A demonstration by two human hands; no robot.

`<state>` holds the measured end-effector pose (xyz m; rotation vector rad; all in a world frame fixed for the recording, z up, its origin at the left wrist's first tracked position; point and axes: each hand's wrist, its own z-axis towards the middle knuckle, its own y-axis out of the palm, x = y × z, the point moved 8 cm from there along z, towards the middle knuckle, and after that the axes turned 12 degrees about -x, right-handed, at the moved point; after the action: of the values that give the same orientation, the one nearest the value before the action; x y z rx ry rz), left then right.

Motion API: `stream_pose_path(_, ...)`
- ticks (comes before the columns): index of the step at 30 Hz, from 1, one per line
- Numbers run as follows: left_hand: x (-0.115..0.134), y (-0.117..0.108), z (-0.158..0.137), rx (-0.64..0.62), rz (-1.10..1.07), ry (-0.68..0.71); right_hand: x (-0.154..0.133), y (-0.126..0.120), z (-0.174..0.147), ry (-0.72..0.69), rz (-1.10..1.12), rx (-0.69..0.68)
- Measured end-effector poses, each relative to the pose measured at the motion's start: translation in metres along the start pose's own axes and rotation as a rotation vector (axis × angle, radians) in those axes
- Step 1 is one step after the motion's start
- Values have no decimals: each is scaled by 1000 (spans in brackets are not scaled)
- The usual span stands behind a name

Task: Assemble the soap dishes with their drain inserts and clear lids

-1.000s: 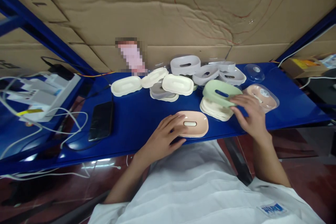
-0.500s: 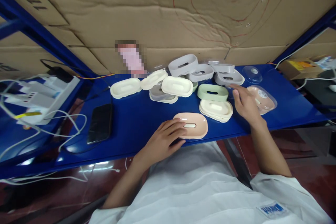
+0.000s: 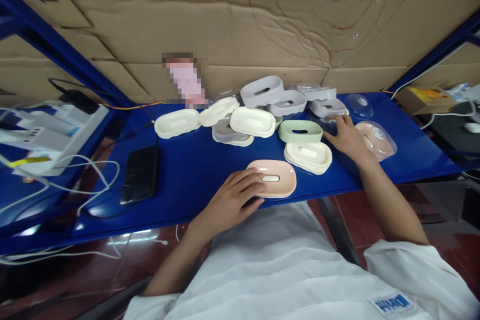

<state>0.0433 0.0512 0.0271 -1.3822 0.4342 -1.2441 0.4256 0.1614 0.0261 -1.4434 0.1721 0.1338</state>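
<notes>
My left hand (image 3: 240, 192) is laid over the left end of a peach soap dish (image 3: 281, 185), thumb against its front edge and fingers on top. A white ridge shows through the dish's slot. Farther right, my right hand (image 3: 347, 137) has thumb and fingers around a clear plastic lid (image 3: 325, 124), mostly hidden by the hand and neighbouring parts. Just left of this hand is a green soap dish shell (image 3: 292, 132), behind a stack of cream bases (image 3: 309, 157). A grey shell (image 3: 328, 106) sits just beyond my right fingertips.
More grey shells (image 3: 262, 91) and cream bases (image 3: 178, 123) lie along the back. At right are a peach dish under a clear cover (image 3: 378, 140) and another clear lid (image 3: 359, 106). A black phone (image 3: 139, 174), power strip (image 3: 75, 135) and white cables occupy the left.
My right hand has closed in around the clear lid. The green shell has shifted slightly left, and the grey shell behind has moved a little. My left hand stays on the peach dish.
</notes>
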Motion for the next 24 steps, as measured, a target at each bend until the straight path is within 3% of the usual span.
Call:
stream_pose_path(5, -1, 0, -1, 18, 9, -1, -12, -52, -45, 15, 133, 203)
stream_pose_path(7, -2, 0, -2, 40, 14, -14, -31, -72, -76, 3, 148, 339)
stream_pose_path(9, -4, -1, -5, 73, 9, -50, -62, -80, -105, -116, 172, 406)
stream_pose_path(13, -13, -5, -11, 136, -50, -152, -138, -41, -132, -536, 280, 140)
stream_pose_path(16, -16, -1, -12, 107, -70, -170, -177, -3, -137, -737, 246, -43)
stream_pose_path(19, -18, 4, -11, 62, -83, -159, -194, 19, -136, -805, 183, -100)
stream_pose_path(24, -23, 7, -11, 33, -150, -194, -196, 25, -137, -769, 181, -127)
